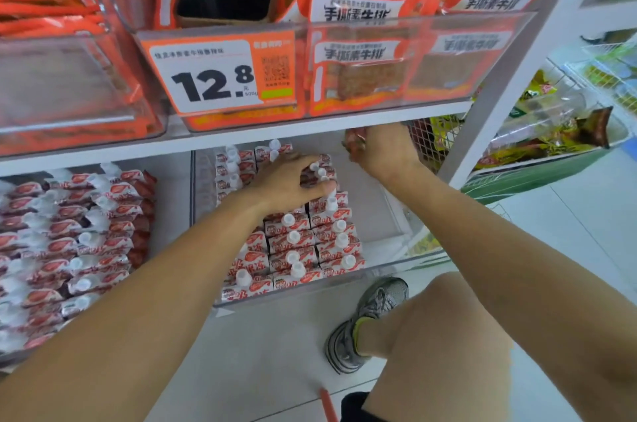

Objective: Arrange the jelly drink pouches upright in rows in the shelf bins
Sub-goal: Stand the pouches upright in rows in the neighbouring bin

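Three rows of red-and-white white-capped jelly drink pouches (303,242) stand in clear plastic shelf bin (389,214). Left hand (286,185), fingers spread, presses caps; right hand (379,149) grips one pouch at rear. Risk: unsupported right-hand row toppling into the gap.

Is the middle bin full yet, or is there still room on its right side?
Not full. The clear bin holds three rows of upright pouches on its left; its right side shows bare floor beside them.

left hand (289,185): arm stretched forward, palm down, fingers curled, pressing down | right hand (382,149): arm reaching further in, back of hand up, fingers curled, gripping something red
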A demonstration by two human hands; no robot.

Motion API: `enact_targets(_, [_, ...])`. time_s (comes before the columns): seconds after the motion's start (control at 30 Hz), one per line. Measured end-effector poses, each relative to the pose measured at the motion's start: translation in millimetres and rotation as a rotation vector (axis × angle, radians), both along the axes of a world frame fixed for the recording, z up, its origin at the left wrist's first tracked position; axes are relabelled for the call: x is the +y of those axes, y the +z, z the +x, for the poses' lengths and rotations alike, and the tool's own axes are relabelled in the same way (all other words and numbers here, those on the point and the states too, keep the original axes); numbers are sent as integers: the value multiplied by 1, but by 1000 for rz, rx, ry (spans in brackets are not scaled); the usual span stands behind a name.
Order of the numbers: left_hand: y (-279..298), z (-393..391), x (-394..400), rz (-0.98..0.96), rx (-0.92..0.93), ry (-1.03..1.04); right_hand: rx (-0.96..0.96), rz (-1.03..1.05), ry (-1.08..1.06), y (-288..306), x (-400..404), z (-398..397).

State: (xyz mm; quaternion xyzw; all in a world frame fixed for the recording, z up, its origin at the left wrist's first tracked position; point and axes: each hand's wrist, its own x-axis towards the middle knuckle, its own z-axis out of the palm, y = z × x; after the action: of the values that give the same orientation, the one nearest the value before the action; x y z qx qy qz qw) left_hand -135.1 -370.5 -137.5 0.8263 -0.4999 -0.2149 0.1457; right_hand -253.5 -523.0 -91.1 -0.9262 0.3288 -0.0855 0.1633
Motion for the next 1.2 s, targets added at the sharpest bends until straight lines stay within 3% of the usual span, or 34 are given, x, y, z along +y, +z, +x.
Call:
enact_targets(0.1, [-1,-1,0,-6,-8,4,-5,205,36,-12,3,25])
enact_targets(0.37, [2,-5,6,-4,-38,-9,78,-59,97,-27,1,40])
enact_targets(0.57, [11,-22,27,-36,-143,47,101,-53,282,-33,-6,50])
enact_targets(1.0, [10,-44,63,-60,-32,134,249,347,298,-10,-8,53])
enact_targets(1.2, [9,-45,64,-63,-47,133,163,87,304,-21,9,58])
